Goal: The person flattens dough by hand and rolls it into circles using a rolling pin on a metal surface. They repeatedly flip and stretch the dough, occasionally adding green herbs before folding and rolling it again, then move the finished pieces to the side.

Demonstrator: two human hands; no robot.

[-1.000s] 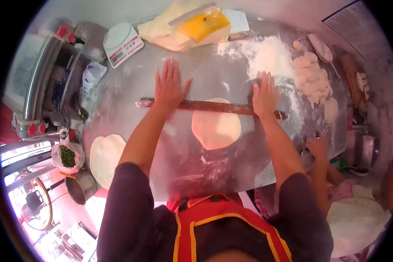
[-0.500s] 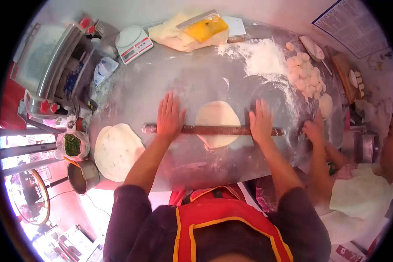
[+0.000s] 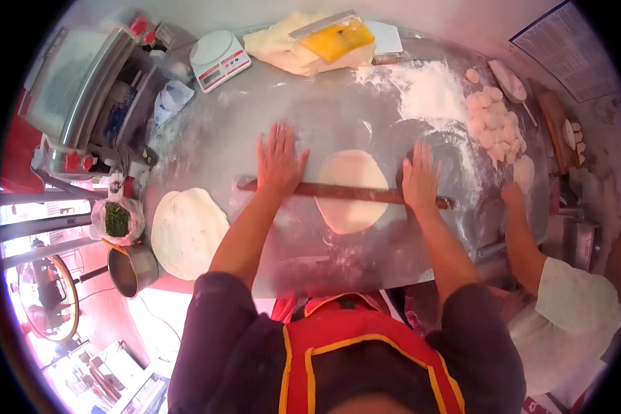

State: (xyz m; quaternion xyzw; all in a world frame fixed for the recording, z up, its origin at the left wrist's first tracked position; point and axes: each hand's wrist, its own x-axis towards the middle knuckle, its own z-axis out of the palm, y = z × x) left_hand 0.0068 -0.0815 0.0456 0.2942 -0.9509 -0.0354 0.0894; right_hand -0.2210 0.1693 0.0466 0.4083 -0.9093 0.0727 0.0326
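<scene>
A dark wooden rolling pin (image 3: 352, 192) lies across a flat oval of dough (image 3: 352, 169) on the metal table. Near the pin's left end my left hand (image 3: 280, 162) rests flat on it, fingers stretched forward and thumb out. Toward the right end, my right hand (image 3: 421, 176) presses on the pin with its palm, fingers extended. The dough shows above and below the pin, between my hands. A larger flat dough sheet (image 3: 188, 233) lies at the table's left.
Flour (image 3: 431, 93) and a heap of dough pieces (image 3: 495, 125) are at the right. A co-worker's arm (image 3: 524, 234) reaches in beside them. At the back stand a scale (image 3: 218, 61) and covered dough (image 3: 283, 50). A pot (image 3: 132, 270) is at left.
The pin and my hands moved toward me, then slightly away again. The dough looks longer. The co-worker's hand has moved up toward the dough piece at right. The camera view shifted a little.
</scene>
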